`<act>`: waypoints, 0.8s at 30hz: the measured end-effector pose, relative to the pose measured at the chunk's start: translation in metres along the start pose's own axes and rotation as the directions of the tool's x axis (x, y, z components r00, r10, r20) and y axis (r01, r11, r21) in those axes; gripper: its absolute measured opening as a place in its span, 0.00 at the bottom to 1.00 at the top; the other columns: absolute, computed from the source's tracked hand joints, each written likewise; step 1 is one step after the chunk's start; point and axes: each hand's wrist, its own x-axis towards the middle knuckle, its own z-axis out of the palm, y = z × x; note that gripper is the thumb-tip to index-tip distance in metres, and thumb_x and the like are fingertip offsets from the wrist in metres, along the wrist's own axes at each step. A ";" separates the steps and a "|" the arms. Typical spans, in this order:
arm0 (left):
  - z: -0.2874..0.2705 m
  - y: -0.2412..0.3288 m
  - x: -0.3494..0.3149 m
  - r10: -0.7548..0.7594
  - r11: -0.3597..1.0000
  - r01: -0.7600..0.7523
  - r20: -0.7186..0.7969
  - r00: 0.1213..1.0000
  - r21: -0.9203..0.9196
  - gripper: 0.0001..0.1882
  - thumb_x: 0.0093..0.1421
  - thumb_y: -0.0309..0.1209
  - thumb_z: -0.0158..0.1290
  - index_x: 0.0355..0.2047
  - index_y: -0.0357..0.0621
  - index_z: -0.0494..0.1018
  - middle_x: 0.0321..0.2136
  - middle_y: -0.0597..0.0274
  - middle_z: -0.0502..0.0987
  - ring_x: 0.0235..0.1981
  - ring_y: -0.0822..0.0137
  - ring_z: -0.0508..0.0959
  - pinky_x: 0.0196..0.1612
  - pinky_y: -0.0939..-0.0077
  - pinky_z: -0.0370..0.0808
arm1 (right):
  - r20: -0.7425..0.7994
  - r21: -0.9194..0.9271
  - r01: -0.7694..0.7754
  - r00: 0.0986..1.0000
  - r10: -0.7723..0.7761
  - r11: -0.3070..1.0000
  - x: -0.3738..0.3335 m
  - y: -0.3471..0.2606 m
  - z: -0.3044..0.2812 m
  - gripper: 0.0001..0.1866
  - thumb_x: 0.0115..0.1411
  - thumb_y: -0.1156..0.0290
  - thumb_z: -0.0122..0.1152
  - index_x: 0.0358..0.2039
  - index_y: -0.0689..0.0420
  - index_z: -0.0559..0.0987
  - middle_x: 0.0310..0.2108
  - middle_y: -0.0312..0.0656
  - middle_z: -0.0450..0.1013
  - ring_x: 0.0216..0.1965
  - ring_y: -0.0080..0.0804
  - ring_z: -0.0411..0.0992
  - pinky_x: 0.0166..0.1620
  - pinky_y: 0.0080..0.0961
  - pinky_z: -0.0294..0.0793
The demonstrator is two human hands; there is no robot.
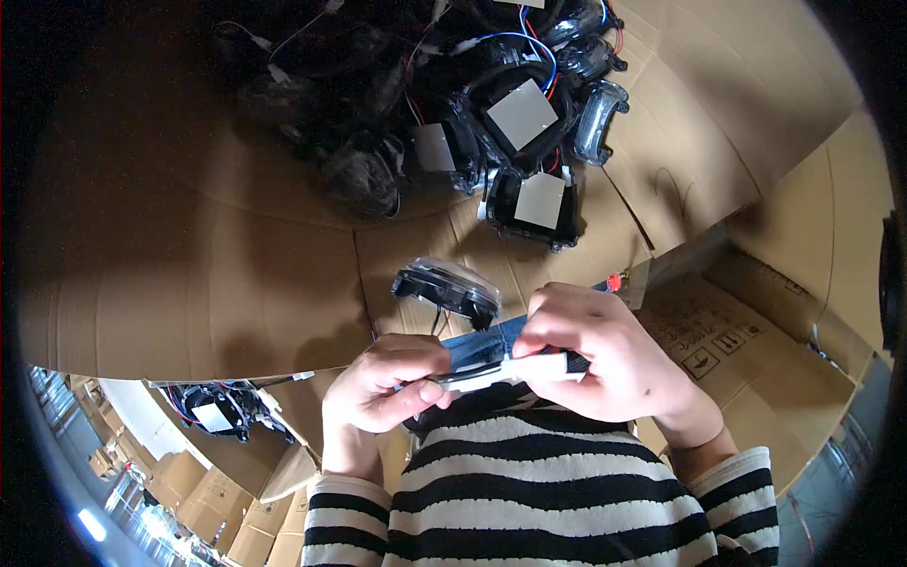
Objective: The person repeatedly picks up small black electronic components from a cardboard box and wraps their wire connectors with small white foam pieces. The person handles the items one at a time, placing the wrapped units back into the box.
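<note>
Flattened brown cardboard serves as the work surface, with stacked cartons beyond its right edge and more boxes on the floor below its near edge.

Nearest: both hands are raised over the lap, in front of a black-and-white striped top. Left hand is curled, thumb and fingers pinching the left end of a thin white strip. Right hand pinches the strip's right end, fingers bent over it. Whether the strip is a liner or tape cannot be told.

Just beyond the hands, at the near edge of the cardboard: one black lamp-like unit with a clear cover, free of both hands.

Far edge: a heap of similar black units with grey square pads and red, blue and white wires.

Risk, judged: the strip is slim and held only at its ends; uneven pull could tear or curl it. The lone unit sits close to the edge; a knock from a wrist could tip it off.
</note>
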 end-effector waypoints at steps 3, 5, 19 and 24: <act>-0.004 -0.001 0.007 -0.011 0.998 0.010 0.023 1.000 0.068 0.11 0.57 0.31 0.44 0.24 0.35 0.70 0.18 0.60 0.70 0.18 0.63 0.70 0.22 0.73 0.64 | -0.030 -0.124 0.019 0.999 -0.023 0.992 0.000 0.000 0.003 0.05 0.46 0.78 0.57 0.25 0.61 0.71 0.19 0.39 0.63 0.20 0.32 0.63 0.23 0.24 0.59; -0.002 0.000 0.007 -0.132 0.986 0.136 -0.045 0.990 0.101 0.11 0.57 0.31 0.45 0.28 0.34 0.72 0.18 0.60 0.70 0.17 0.65 0.69 0.22 0.75 0.64 | -0.095 -0.018 -0.014 0.995 0.012 1.000 -0.002 0.008 0.007 0.05 0.46 0.78 0.57 0.25 0.61 0.71 0.19 0.39 0.64 0.20 0.31 0.63 0.23 0.24 0.60; 0.008 -0.008 0.000 -0.070 0.972 -0.039 -0.446 0.892 -0.230 0.11 0.54 0.20 0.48 0.39 0.30 0.70 0.29 0.54 0.76 0.23 0.73 0.74 0.28 0.84 0.71 | -0.155 0.126 -0.174 0.969 0.193 0.977 -0.021 -0.007 -0.030 0.03 0.46 0.79 0.57 0.22 0.60 0.72 0.19 0.36 0.65 0.22 0.27 0.63 0.24 0.21 0.59; 0.006 -0.003 0.002 -0.096 0.991 0.050 -0.409 0.908 -0.121 0.09 0.55 0.23 0.48 0.34 0.30 0.72 0.27 0.55 0.76 0.21 0.76 0.72 0.24 0.86 0.68 | -0.153 -0.016 -0.026 0.988 0.024 1.000 -0.020 -0.001 -0.032 0.04 0.45 0.79 0.58 0.24 0.59 0.73 0.20 0.38 0.65 0.22 0.31 0.64 0.25 0.24 0.60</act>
